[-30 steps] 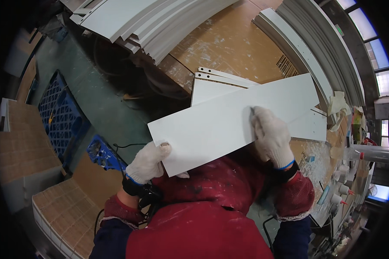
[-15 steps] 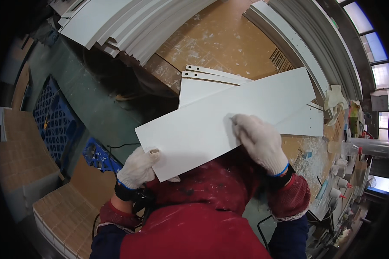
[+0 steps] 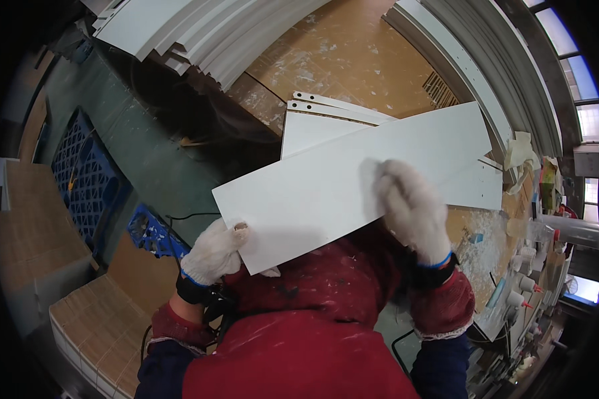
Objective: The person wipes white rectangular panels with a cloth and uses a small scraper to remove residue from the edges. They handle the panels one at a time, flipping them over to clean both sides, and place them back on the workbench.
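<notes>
A long white panel [image 3: 299,199] lies tilted across the front of me, its lower left corner near my body. My left hand [image 3: 214,251], in a white knit glove, is closed round that corner, thumb on top and fingertips showing below the edge. A worn hole shows the thumb tip. Over the panel's face, right of its middle, is my right hand [image 3: 416,209], also gloved. Motion smears its fingers, and whether anything is under them is hidden. Beneath the panel rest other white boards [image 3: 316,133] with dark holes at their ends.
Stacked white boards [image 3: 199,40] stand at the far left of the brown worktable [image 3: 339,53], with more long boards [image 3: 459,66] at the far right. Bottles [image 3: 518,298] and a cloth [image 3: 522,151] lie to the right. Blue pallet [image 3: 86,179] and cardboard stacks [image 3: 100,326] are at left.
My right hand has moved a little to the right and away from me across the panel. My left hand keeps its hold on the corner. The whole view has shifted slightly.
</notes>
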{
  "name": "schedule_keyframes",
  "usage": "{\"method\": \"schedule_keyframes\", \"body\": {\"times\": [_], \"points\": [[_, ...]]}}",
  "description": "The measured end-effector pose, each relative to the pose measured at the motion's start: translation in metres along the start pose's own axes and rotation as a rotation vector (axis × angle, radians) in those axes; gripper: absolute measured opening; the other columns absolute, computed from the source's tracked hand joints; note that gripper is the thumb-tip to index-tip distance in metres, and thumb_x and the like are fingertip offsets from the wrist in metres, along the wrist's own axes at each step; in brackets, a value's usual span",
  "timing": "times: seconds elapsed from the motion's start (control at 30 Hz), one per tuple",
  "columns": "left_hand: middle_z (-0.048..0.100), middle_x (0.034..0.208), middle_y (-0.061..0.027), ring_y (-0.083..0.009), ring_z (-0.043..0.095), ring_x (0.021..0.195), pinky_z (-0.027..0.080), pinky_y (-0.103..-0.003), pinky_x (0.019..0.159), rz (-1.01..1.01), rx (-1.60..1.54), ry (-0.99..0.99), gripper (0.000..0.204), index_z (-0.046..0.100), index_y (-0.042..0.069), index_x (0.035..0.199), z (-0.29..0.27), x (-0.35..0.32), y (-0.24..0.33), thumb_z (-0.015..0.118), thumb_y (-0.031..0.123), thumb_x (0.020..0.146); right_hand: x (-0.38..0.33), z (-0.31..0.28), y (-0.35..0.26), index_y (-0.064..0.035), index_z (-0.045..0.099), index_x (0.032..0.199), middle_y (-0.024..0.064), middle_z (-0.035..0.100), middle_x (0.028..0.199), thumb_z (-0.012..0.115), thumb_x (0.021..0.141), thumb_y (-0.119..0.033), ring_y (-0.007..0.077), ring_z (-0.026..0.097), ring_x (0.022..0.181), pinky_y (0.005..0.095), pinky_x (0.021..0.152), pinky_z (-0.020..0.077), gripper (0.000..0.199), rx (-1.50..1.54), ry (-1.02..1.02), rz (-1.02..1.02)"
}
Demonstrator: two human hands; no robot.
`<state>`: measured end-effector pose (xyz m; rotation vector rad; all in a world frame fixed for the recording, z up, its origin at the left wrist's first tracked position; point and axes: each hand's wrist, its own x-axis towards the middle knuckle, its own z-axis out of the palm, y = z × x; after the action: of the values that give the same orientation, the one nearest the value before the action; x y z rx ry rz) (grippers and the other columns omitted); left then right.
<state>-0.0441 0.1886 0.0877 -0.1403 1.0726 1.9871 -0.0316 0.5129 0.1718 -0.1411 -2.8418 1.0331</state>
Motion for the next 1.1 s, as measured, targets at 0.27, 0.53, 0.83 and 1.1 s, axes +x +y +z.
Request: {"method": "schedule_keyframes", "body": {"times": [0.27, 0.53, 0.83, 1.1], "points": [[0.055, 0.116, -0.0287, -0.0423, 0.063, 0.095, 0.055, -0.057, 0.072, 0.037, -0.136, -0.143, 0.055, 0.035, -0.01, 0.13, 0.01, 0.004, 0.007, 0.055, 0.026, 0.094, 0.026, 0.004, 0.009, -0.0127, 0.057, 0.097, 0.0111, 0.06, 0.078, 0.054, 0.089, -0.016, 0.0322, 0.061, 0.064, 0.0413, 0.056, 0.0498, 0.009, -0.541, 0.138, -0.296], [0.059, 0.117, -0.021, -0.0348, 0.063, 0.1, 0.052, -0.041, 0.088, 0.071, -0.4, 0.159, 0.047, 0.044, -0.008, 0.129, 0.036, 0.003, 0.01, 0.058, 0.013, 0.089, -0.036, 0.064, -0.097, -0.0088, 0.055, 0.096, 0.0054, 0.06, 0.082, 0.056, 0.079, -0.01, 0.0237, 0.064, 0.075, 0.0334, 0.064, 0.0522, 0.017, -0.177, -0.557, -0.682], [0.061, 0.113, -0.0206, -0.0343, 0.061, 0.102, 0.051, -0.04, 0.09, -0.042, -0.555, -0.099, 0.03, 0.052, -0.006, 0.12, 0.032, 0.001, 0.017, 0.053, 0.011, 0.095, -0.029, 0.031, -0.042, -0.0109, 0.058, 0.108, 0.0045, 0.057, 0.072, 0.06, 0.084, -0.011, 0.0222, 0.059, 0.058, 0.035, 0.051, 0.047, 0.024, -0.66, -0.051, -0.343], [0.054, 0.129, -0.011, -0.0211, 0.054, 0.117, 0.044, -0.033, 0.101, 0.063, -0.424, -0.147, 0.045, 0.043, -0.003, 0.132, 0.023, 0.007, 0.002, 0.04, 0.03, 0.103, -0.03, 0.06, -0.101, -0.0077, 0.056, 0.103, 0.0055, 0.063, 0.083, 0.059, 0.076, -0.006, 0.0234, 0.064, 0.074, 0.0342, 0.063, 0.0515, 0.027, -0.088, -0.656, -0.708]]}}
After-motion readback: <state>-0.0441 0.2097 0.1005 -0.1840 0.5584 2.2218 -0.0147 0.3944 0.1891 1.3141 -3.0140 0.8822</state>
